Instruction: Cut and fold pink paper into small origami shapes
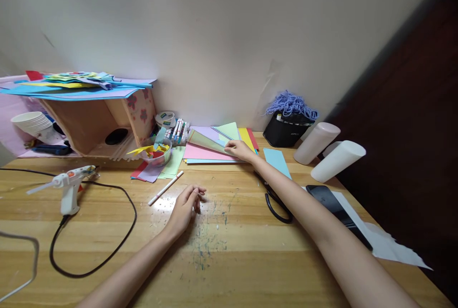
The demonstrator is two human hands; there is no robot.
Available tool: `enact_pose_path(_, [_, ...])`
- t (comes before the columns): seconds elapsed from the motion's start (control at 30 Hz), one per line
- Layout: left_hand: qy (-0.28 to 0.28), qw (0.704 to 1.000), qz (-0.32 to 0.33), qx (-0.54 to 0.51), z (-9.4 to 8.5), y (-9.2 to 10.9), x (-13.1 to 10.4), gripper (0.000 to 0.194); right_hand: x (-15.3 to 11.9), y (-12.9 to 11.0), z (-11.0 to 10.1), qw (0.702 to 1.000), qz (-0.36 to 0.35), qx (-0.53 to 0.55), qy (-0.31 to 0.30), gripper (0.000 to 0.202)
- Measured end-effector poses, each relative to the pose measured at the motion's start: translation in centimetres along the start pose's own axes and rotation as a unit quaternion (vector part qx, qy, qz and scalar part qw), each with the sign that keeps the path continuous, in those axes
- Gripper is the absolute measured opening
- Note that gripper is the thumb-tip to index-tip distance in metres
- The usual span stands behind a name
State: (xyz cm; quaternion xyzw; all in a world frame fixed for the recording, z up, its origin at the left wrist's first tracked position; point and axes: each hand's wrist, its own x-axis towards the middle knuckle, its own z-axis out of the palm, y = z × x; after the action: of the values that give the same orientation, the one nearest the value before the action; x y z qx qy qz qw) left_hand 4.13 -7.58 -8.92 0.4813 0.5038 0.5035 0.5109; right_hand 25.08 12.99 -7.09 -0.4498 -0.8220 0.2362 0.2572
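My right hand (238, 149) reaches to the back of the table, its fingers pinched on the edge of a greenish-beige sheet (205, 142). That sheet lies slanted over a pile of coloured paper, with a pink sheet (200, 154) near the bottom. A light green sheet (231, 130) shows behind my fingers. My left hand (188, 203) rests on the wooden table with loosely bent fingers and nothing in them. Left of it lies a white marker (165, 188).
A glue gun (69, 188) with a looping black cable lies left. Behind are a pink box (139, 114) and a bowl of scraps (157, 155). Right are black-handled scissors (277, 210), a blue strip (277, 162), a black pouch (286, 131), white rolls (338, 161) and a black phone-like object (332, 207).
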Motion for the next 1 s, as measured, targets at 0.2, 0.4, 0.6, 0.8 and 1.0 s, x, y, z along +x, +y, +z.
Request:
enact_pose_path(0.2, [-0.001,1.0,0.002,0.009,0.0,-0.1,-0.3,0.029,0.0,0.5,0.1,0.999,0.033,0.036,0.008,0.027])
enact_pose_path(0.4, [-0.02,0.929,0.156,0.335,-0.3,2.1,5.2,0.03,0.1,0.2,-0.1,0.999,0.023,0.027,0.011,0.027])
enact_pose_path(0.6, [-0.099,0.802,0.22,0.547,-1.6,4.1,14.2,0.018,-0.5,-1.3,-0.2,0.998,-0.002,-0.049,0.039,0.021])
enact_pose_path(0.8, [-0.168,0.748,0.231,0.6,-2.3,4.2,15.8,0.016,-1.5,-2.5,0.4,0.988,-0.037,-0.148,0.015,0.022])
enact_pose_path(1.0, [-0.196,0.705,0.237,0.639,-1.8,5.2,16.1,0.027,-1.5,-2.6,0.4,0.976,-0.041,-0.213,-0.028,0.016])
